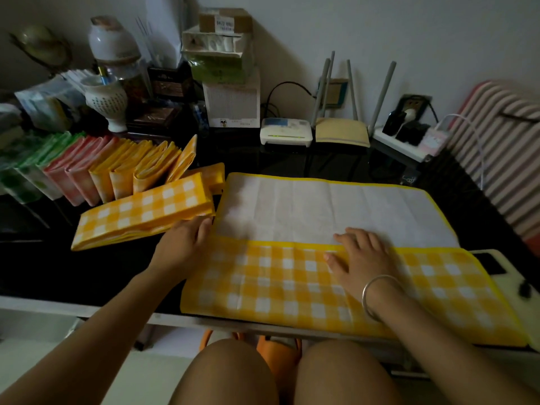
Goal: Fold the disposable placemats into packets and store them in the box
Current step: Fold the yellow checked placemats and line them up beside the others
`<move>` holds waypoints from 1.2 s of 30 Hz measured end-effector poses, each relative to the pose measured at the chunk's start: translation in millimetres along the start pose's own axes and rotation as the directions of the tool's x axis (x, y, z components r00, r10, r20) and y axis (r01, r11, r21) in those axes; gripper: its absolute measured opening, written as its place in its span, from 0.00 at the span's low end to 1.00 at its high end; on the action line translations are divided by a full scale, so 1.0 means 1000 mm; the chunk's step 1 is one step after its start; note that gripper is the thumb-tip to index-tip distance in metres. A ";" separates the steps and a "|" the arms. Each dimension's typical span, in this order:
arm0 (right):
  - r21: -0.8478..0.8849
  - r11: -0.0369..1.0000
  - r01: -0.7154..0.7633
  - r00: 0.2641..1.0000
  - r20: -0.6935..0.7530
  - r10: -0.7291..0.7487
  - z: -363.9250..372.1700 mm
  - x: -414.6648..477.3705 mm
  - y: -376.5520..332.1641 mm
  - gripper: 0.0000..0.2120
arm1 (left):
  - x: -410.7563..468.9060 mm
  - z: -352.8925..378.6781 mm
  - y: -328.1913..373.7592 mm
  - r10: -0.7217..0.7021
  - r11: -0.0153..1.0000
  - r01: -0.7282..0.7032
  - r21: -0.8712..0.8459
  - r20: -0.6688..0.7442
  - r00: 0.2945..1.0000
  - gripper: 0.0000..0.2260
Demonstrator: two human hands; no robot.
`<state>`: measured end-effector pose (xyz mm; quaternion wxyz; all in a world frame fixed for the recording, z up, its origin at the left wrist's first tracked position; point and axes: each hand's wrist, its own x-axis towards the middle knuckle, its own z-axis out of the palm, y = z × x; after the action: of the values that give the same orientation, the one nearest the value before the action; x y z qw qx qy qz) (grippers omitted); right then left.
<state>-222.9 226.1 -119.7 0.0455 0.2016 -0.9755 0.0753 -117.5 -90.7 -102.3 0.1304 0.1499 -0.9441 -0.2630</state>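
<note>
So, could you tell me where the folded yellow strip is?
In the head view, the folded yellow strip lies left of the open placemat, by the left hand.

Right hand (362, 255) lies flat on the yellow checked placemat (263, 287), fingers spread over the folded edge where the check meets the white underside. Left hand (187, 241) reaches out, straight fingers touching the end of a long folded strip (143, 211). Behind it, green, pink and yellow packets (96, 168) stand in a row on the dark table (87, 270).
</note>
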 end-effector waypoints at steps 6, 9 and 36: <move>-0.006 1.000 0.028 0.999 -0.044 -0.029 -0.002 0.008 0.003 0.18 | 0.000 -0.006 0.020 -0.088 0.983 0.114 0.141 -0.181 0.980 0.08; 0.006 1.000 0.024 0.997 -0.071 -0.024 -0.001 0.011 0.004 0.16 | -0.022 -0.002 0.045 0.056 0.977 -0.011 0.213 -0.207 0.977 0.09; -0.181 0.963 -0.201 0.954 0.188 0.235 -0.011 -0.047 0.071 0.38 | -0.060 0.057 0.045 0.288 0.860 -0.377 0.343 0.283 0.915 0.31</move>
<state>-207.9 310.9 -124.2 -0.0494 0.0950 -0.9940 -0.0199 -90.4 -6.7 -136.0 0.0351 -0.0238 -0.9974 -0.0578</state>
